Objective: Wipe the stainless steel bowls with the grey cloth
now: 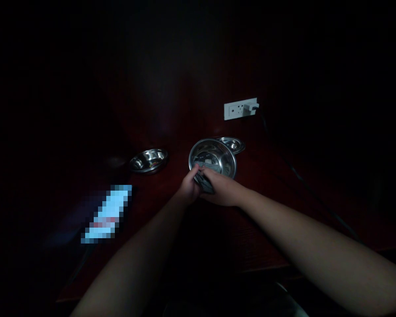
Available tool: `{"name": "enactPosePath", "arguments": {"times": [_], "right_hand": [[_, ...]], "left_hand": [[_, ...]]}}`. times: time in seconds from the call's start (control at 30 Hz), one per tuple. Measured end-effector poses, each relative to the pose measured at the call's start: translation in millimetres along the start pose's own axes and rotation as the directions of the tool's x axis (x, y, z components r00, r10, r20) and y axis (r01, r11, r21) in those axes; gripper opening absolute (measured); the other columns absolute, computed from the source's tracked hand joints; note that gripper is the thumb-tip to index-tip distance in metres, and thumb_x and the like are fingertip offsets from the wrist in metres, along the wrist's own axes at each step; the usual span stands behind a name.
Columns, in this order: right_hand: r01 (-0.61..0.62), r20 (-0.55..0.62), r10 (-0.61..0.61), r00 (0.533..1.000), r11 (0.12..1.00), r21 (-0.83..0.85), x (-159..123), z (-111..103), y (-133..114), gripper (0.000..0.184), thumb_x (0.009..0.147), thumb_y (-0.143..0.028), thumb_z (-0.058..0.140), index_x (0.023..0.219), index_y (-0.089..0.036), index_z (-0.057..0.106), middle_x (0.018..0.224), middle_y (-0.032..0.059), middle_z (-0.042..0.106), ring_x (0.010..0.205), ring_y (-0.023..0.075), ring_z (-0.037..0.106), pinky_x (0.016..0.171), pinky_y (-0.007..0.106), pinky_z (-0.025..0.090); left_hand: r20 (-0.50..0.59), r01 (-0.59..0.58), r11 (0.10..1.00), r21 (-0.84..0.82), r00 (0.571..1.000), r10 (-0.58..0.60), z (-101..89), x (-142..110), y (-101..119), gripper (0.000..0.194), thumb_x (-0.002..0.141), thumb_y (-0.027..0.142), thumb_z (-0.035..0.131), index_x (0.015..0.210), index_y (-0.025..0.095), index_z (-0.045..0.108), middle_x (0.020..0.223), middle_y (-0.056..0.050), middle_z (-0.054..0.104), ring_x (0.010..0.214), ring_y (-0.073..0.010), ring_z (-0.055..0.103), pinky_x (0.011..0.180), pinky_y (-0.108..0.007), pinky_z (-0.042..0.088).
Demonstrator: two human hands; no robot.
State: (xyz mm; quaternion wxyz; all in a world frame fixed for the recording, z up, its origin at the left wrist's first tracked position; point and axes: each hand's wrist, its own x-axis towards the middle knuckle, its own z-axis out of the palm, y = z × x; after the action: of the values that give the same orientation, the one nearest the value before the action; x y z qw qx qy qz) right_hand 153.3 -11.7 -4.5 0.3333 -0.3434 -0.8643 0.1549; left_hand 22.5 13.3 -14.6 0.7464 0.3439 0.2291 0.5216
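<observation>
A shiny steel bowl [229, 160] is tilted toward me at the middle of the dark red table. Over its near rim lies a grey patterned cloth [206, 185], partly inside the bowl. My left hand [189, 187] is closed on the cloth at the bowl's left near side, thumb on top. My right hand [222, 189] is beside it, its fingers closed on the cloth and rim and partly hidden. Behind the bowl lies a round steel lid [236, 144], its left part covered by the bowl.
Another steel bowl [148, 160] stands to the left. A lit, blurred-out screen [108, 213] lies nearer on the left. A white wall socket [234, 110] holds a plug [251, 105], and a cable [300, 174] runs down the right side. The surroundings are very dark.
</observation>
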Motion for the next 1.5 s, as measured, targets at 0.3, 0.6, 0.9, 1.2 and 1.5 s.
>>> {"name": "enactPosePath", "arguments": {"times": [0.3,0.6,0.9,1.2,1.5], "right_hand": [[-0.027,0.123,0.036,0.992,0.997,-0.074,-3,7,9,0.084,0.072,-0.024,0.062,0.143,-0.01,0.019,0.15,0.0166,0.021,0.139,0.0285,0.016,0.112,0.048,0.023],[-0.036,0.137,0.037,0.99,0.999,-0.009,-5,7,9,0.096,0.07,-0.045,0.067,0.144,-0.013,0.016,0.151,0.015,0.016,0.14,0.0304,0.011,0.113,0.05,0.017],[-0.121,0.147,0.106,0.983,0.988,0.098,-2,-2,9,0.058,0.09,-0.044,0.038,0.14,-0.017,0.03,0.148,0.0075,0.028,0.138,0.023,0.019,0.114,0.046,0.018],[-0.095,0.067,0.087,0.994,0.988,0.124,-1,-12,8,0.048,0.094,-0.044,0.026,0.128,-0.021,0.05,0.134,0.0033,0.051,0.128,0.0188,0.043,0.111,0.04,0.028],[-0.241,-0.058,0.243,0.968,0.969,0.05,4,-12,9,0.043,0.094,-0.037,0.028,0.101,-0.021,0.067,0.105,0.0047,0.069,0.102,0.02,0.062,0.094,0.038,0.045]], "left_hand": [[0.007,0.043,0.999,-0.014,0.999,-0.043,-1.3,1,-1,0.035,0.084,0.038,0.049,0.098,0.01,0.065,0.094,-0.011,0.07,0.104,-0.0259,0.06,0.098,-0.038,0.04],[0.017,0.116,0.992,-0.038,0.993,-0.116,3.0,-2,2,0.041,0.085,0.042,0.047,0.105,0.01,0.063,0.098,-0.011,0.07,0.104,-0.0259,0.06,0.099,-0.038,0.04],[0.018,0.084,0.996,0.011,0.996,-0.084,1.6,0,3,0.041,0.088,0.04,0.042,0.102,0.009,0.064,0.095,-0.012,0.07,0.103,-0.025,0.061,0.097,-0.037,0.041],[0.04,0.112,0.994,0.02,0.993,-0.113,2.8,-2,5,0.042,0.087,0.043,0.043,0.102,0.01,0.063,0.096,-0.013,0.07,0.099,-0.0263,0.062,0.091,-0.039,0.045],[0.088,0.131,0.991,0.023,0.987,-0.133,0.8,0,2,0.043,0.089,0.043,0.037,0.097,0.011,0.065,0.09,-0.011,0.071,0.097,-0.0261,0.063,0.091,-0.041,0.045]]}}
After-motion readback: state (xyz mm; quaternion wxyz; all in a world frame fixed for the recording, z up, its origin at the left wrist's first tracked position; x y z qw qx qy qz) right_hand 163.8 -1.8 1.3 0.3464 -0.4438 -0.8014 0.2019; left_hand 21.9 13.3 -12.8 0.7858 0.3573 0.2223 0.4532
